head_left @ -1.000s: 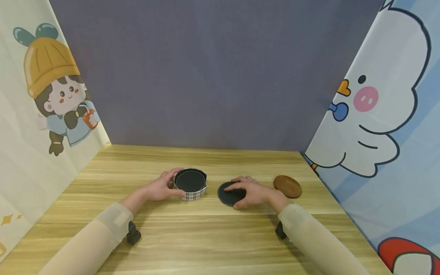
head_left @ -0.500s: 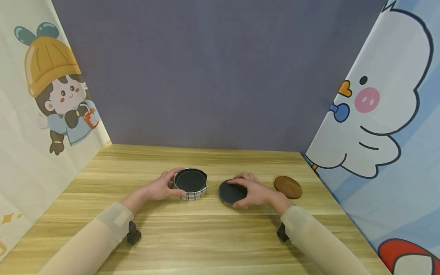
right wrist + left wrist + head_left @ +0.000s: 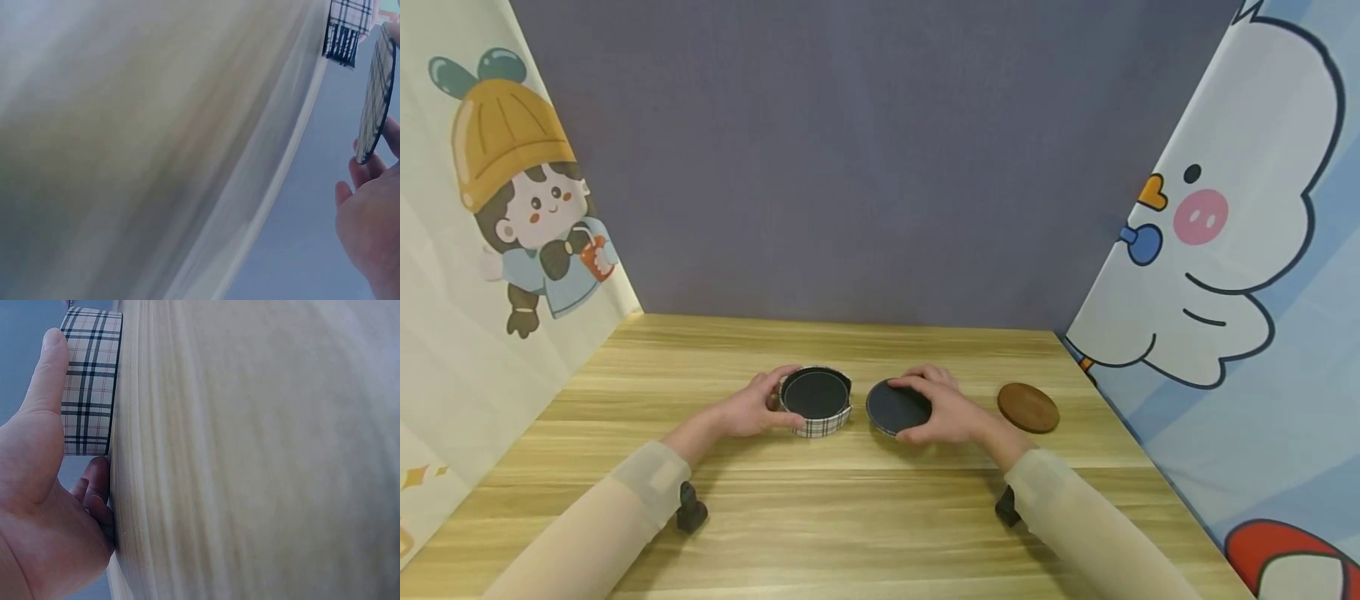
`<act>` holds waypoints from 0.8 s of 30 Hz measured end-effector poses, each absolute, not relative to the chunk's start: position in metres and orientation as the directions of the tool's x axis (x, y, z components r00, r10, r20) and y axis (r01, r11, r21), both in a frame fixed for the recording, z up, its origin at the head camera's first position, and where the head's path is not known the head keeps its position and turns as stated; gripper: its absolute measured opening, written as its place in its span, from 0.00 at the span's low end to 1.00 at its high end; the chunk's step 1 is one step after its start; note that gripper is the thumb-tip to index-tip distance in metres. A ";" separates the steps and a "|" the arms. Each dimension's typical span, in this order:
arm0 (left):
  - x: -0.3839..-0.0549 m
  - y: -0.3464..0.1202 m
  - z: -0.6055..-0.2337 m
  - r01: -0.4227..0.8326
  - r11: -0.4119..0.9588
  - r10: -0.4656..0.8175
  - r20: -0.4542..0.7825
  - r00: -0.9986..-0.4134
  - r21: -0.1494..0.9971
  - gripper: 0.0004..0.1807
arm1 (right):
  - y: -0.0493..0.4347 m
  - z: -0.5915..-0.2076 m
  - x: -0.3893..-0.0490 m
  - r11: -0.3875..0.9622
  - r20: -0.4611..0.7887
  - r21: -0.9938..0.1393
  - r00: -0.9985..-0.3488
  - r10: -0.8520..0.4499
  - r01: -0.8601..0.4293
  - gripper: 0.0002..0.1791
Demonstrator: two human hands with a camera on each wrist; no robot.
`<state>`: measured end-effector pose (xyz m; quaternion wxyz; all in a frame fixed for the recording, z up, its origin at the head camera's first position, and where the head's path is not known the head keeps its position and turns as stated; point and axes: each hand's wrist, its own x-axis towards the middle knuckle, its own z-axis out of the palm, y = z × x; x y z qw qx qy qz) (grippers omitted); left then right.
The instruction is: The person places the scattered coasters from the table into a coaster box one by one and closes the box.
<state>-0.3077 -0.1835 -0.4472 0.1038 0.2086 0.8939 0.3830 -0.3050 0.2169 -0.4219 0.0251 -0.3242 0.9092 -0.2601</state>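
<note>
A round coaster holder [image 3: 823, 427], plaid outside and black inside, stands on the table with a notch in its right side. My left hand [image 3: 748, 410] grips its left side, thumb in front and fingers behind. In the left wrist view the thumb lies along the holder's plaid wall [image 3: 94, 387]. To the right of the holder, my right hand [image 3: 951, 410] pinches a black round coaster [image 3: 895, 408] by its edge. The right wrist view shows the coaster's plaid underside [image 3: 377, 94], raised off the table and tilted. A small gap separates coaster and holder.
A brown oval wooden coaster or dish [image 3: 1028, 408] lies on the wood-grain table [image 3: 850, 517], right of my right hand. A grey panel [image 3: 865, 167] stands behind the table. Cartoon-printed panels flank it on both sides.
The black coaster, earlier flat on the table under my right fingers, is now pinched, lifted and a little farther left, nearer the holder. My left hand and the holder have stayed put.
</note>
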 end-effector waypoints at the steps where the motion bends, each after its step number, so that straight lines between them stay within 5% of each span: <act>1: -0.308 -0.184 -0.447 0.295 0.619 0.454 -0.025 -0.891 0.728 0.59 | 0.215 -0.421 -0.305 0.654 0.125 -0.489 -0.788 -0.603 -0.577 0.49; 24: -0.307 -0.184 -0.445 0.285 0.618 0.450 -0.033 -0.892 0.732 0.59 | 0.151 -0.411 -0.322 0.633 0.155 -0.457 -0.757 -0.635 -0.624 0.48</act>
